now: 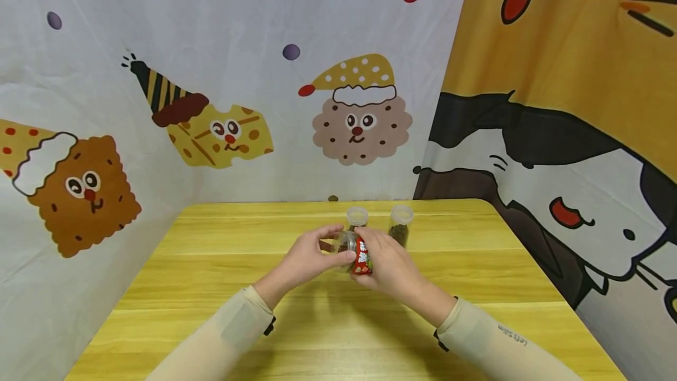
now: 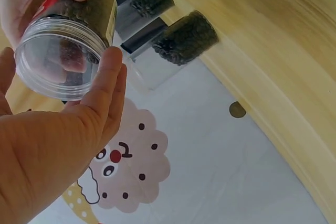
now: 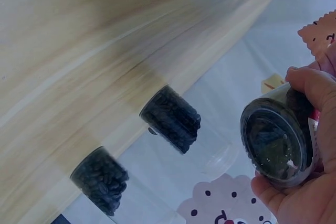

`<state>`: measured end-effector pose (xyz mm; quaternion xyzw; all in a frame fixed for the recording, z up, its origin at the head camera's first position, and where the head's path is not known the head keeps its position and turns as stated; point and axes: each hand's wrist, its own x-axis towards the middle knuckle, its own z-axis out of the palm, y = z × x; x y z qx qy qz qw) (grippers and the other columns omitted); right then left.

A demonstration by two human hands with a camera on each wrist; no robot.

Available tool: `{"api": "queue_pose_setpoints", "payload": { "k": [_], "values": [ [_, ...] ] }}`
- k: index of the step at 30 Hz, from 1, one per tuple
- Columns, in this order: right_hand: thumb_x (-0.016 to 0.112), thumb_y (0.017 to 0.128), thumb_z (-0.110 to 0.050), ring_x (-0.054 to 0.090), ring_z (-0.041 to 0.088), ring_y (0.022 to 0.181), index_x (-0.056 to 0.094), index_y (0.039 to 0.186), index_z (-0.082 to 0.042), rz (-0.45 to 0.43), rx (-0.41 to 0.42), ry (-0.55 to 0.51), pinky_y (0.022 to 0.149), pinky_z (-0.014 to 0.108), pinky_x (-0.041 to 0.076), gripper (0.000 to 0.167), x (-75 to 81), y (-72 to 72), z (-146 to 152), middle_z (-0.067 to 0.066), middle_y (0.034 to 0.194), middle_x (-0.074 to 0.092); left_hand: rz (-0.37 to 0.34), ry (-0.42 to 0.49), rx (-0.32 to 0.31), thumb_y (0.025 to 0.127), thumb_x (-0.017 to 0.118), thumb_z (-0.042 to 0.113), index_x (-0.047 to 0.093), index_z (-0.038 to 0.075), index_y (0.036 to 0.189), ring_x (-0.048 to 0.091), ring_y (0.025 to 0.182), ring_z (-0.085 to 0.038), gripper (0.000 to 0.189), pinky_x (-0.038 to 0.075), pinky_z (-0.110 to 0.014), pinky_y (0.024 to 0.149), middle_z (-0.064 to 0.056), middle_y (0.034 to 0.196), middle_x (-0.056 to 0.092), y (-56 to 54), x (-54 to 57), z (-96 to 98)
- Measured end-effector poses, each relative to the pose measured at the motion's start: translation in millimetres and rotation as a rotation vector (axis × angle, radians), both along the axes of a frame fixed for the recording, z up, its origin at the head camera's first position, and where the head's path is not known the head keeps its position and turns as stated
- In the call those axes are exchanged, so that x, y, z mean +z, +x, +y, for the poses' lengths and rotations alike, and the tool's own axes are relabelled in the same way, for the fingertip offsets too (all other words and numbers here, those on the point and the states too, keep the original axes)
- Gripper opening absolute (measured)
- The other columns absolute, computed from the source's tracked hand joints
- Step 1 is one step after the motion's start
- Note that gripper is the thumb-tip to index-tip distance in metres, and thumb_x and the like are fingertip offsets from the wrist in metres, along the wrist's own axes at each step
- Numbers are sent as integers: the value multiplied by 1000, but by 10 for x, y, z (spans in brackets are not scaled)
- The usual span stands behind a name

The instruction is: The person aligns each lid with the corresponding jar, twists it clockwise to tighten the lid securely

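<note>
Both hands hold a clear round jar with a red label [image 1: 362, 256], tilted on its side above the table. My right hand [image 1: 388, 260] grips its labelled body, with the thumb and fingers wrapped around it. At the clear ridged end [image 2: 58, 61], my left hand [image 1: 314, 254] has thumb and fingers on opposite sides of the rim. Dark contents [image 2: 79, 11] show through the jar's wall. The right wrist view faces the round base [image 3: 275, 142], which also looks dark.
Just behind the hands stand two clear cylindrical jars, a left one [image 1: 357, 216] and a right one [image 1: 401, 228], each partly filled with small dark pieces. They are on the wooden table [image 1: 227, 322], near its back edge. A cartoon-printed cloth [image 1: 238, 16] hangs behind.
</note>
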<state>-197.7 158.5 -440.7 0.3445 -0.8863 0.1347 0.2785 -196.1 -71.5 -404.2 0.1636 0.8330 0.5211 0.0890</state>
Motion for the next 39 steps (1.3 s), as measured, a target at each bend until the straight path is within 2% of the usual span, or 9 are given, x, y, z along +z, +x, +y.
{"api": "queue_pose_setpoints", "payload": {
  "k": [9, 14, 21, 26, 30, 34, 39],
  "values": [
    [101, 71, -41, 70, 32, 122, 52, 150, 0, 39, 2, 41, 107, 46, 58, 102, -15, 6, 12, 15, 136, 69, 7, -22, 14, 91, 86, 44, 56, 19, 156, 68, 123, -35, 77, 64, -39, 85, -9, 146, 66, -5, -10, 10],
    [99, 74, -43, 69, 32, 124, 52, 151, -2, 1, -20, 65, 107, 48, 57, 99, -12, 2, 12, 13, 138, 69, 1, -23, 5, 90, 87, 42, 57, 20, 156, 67, 123, -34, 76, 64, -39, 84, -8, 151, 64, -18, -17, -2],
    [99, 72, -44, 70, 31, 121, 52, 149, -3, -28, -17, 72, 106, 49, 57, 99, -13, 7, 21, 13, 137, 71, -10, -3, -41, 90, 89, 35, 55, 15, 157, 66, 126, -36, 78, 64, -39, 87, -8, 155, 61, -26, -15, -11],
    [100, 72, -43, 70, 32, 121, 52, 149, -2, -4, -9, 50, 107, 50, 56, 100, -40, -3, 22, 14, 136, 71, -15, -7, -36, 92, 86, 41, 53, 17, 159, 65, 128, -35, 78, 64, -42, 90, -7, 156, 59, -21, -26, 1],
    [100, 72, -42, 69, 33, 124, 53, 149, -2, 27, -13, 37, 109, 49, 56, 99, -60, -11, 17, 15, 139, 69, -6, -16, -11, 93, 83, 50, 51, 19, 160, 68, 122, -32, 80, 64, -42, 88, -8, 152, 62, -13, -27, 25],
    [101, 70, -42, 69, 33, 124, 53, 148, -1, 72, -7, 38, 108, 48, 57, 100, -66, -16, 3, 15, 140, 68, 4, -5, -5, 93, 82, 49, 52, 15, 159, 71, 115, -29, 80, 64, -40, 87, -11, 146, 66, -2, -25, 45],
    [101, 69, -44, 70, 32, 120, 53, 148, -1, 110, -3, 39, 106, 48, 58, 102, -67, -16, -7, 15, 134, 70, 19, -13, 1, 94, 83, 48, 53, 13, 157, 70, 114, -28, 79, 63, -39, 88, -9, 142, 69, 10, -22, 51]
  ]
}}
